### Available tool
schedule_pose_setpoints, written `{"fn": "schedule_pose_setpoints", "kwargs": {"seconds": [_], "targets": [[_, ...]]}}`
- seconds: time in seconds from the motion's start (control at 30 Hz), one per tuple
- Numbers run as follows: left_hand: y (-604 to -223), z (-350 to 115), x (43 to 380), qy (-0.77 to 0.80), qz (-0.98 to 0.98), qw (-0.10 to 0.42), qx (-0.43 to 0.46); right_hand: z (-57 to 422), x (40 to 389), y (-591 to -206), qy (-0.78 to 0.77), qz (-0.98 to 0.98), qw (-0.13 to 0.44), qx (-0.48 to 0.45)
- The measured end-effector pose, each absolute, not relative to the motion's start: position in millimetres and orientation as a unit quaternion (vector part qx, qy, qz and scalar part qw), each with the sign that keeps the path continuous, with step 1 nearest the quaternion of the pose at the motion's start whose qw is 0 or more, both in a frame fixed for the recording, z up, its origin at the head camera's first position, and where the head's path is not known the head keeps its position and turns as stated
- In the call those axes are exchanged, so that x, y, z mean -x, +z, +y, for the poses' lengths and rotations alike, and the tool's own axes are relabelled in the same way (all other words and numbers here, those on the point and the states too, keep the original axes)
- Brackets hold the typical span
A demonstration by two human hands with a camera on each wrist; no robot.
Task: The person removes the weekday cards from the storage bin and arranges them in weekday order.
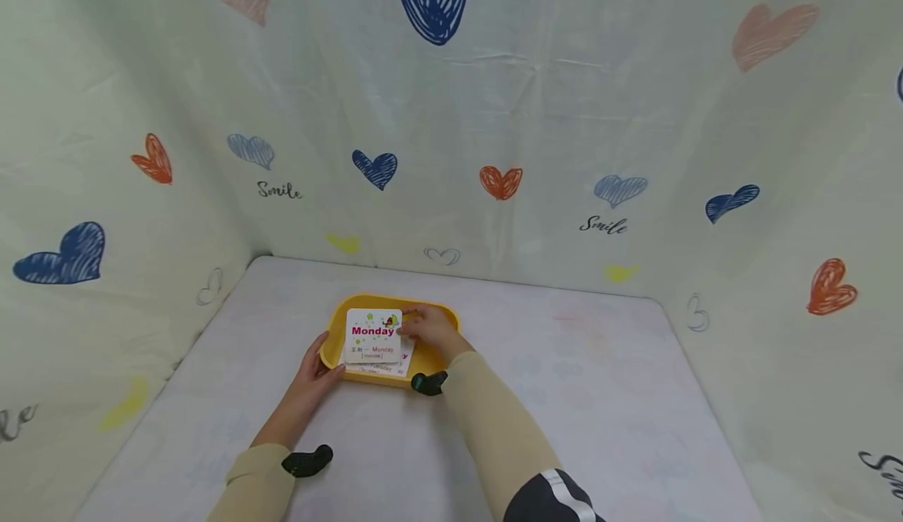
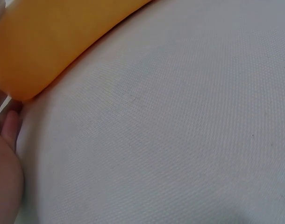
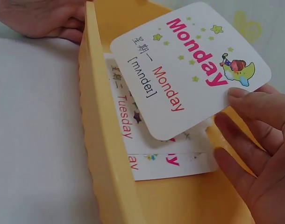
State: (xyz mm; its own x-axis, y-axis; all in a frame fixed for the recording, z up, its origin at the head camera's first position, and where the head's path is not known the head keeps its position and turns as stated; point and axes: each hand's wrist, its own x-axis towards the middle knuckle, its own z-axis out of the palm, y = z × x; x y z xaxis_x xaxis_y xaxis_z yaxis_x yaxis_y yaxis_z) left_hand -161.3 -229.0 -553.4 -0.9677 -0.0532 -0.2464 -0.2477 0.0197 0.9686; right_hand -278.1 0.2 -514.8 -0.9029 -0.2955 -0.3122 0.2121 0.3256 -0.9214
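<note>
A white card printed "Monday" (image 1: 373, 337) is pinched at its right edge by my right hand (image 1: 435, 329). In the right wrist view, the thumb lies on the card's face and the card tilts above a yellow tray (image 3: 103, 121). Beneath it in the tray lie a "Tuesday" card (image 3: 125, 122) and at least one more card, mostly covered. My left hand (image 1: 313, 373) grips the tray's near left corner, thumb by the front rim and fingers along the left side. The left wrist view shows only part of that hand (image 2: 6, 172) against the tray's outer wall.
The tray stands on a pale cloth-covered table (image 1: 578, 396) near its far edge. A whitish curtain (image 1: 536, 114) with printed hearts hangs behind and at both sides. Dark straps (image 1: 307, 462) sit around the sleeved wrists.
</note>
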Motion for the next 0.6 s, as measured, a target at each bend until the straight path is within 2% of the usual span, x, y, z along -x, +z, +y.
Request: {"fn": "schedule_pose_setpoints", "kwargs": {"seconds": [0.27,0.6], "targets": [[-549,-228,160,0.682,0.717,0.076,0.125,5,278,-504,-0.653,0.723,0.221,0.046],[-548,-226,160,0.678,0.721,0.074,0.124,27,273,-492,-0.674,0.713,0.187,0.045]]}}
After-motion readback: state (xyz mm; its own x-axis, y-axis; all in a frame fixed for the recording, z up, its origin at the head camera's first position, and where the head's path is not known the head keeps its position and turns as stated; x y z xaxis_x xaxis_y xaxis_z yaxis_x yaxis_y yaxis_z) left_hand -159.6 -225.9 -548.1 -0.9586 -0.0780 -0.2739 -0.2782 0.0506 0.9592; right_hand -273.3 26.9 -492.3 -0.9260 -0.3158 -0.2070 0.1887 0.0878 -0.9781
